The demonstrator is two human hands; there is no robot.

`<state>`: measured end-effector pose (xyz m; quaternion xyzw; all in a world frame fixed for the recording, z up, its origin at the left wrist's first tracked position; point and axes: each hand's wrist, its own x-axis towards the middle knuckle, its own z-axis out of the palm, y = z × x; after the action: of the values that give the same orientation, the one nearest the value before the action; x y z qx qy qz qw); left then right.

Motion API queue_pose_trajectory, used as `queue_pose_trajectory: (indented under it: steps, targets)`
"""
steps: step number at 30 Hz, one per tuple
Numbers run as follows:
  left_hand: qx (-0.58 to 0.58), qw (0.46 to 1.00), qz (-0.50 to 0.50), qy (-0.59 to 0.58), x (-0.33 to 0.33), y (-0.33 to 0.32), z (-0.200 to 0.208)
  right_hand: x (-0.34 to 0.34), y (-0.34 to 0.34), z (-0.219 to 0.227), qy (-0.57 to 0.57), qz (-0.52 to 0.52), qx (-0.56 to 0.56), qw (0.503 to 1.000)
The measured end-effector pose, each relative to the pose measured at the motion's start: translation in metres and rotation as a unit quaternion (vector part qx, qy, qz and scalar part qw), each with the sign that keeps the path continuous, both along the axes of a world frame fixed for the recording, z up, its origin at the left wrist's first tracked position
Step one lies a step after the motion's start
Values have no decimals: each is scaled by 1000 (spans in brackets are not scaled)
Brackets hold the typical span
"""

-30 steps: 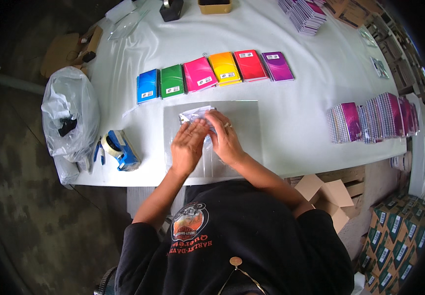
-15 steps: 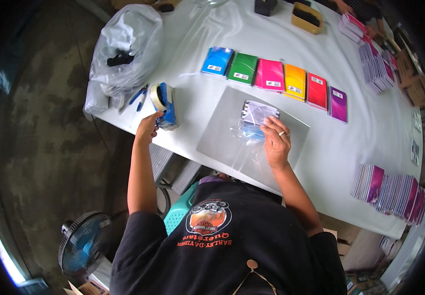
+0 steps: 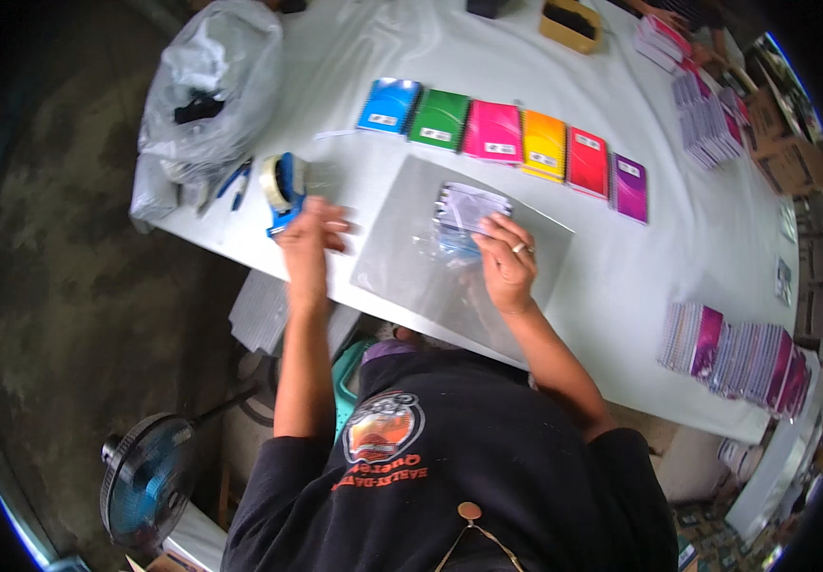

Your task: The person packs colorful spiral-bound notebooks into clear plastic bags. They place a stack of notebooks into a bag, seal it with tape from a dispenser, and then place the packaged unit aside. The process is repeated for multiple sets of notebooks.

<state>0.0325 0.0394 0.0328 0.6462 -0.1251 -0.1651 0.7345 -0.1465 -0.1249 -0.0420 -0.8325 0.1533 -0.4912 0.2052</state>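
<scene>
Clear film (image 3: 453,246) covers our packet (image 3: 471,203) at our right hand's (image 3: 508,262) fingertips, its near end loose, so closing looks unfinished; pinching or pressing, we can't make out. Our blurred left hand's (image 3: 310,231) grip is unclear beside the tape dispenser (image 3: 284,191); beyond both, 6 notebooks (image 3: 494,129) lie.

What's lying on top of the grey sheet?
A small packet with clear plastic around it lies on the grey sheet; the right hand covers its lower right part. Whatever is directly beneath the packet cannot be seen.
</scene>
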Motion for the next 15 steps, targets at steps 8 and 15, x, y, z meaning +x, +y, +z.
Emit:
queue_pose_trajectory:
  steps: [8,15]
  targets:
    - [195,954,-198,111,-84,-58,-41,-4,10,18,71,-2,29,997]
    - [359,917,-172,1,-69,-37,-124,0,1,85,271,64,11,960]
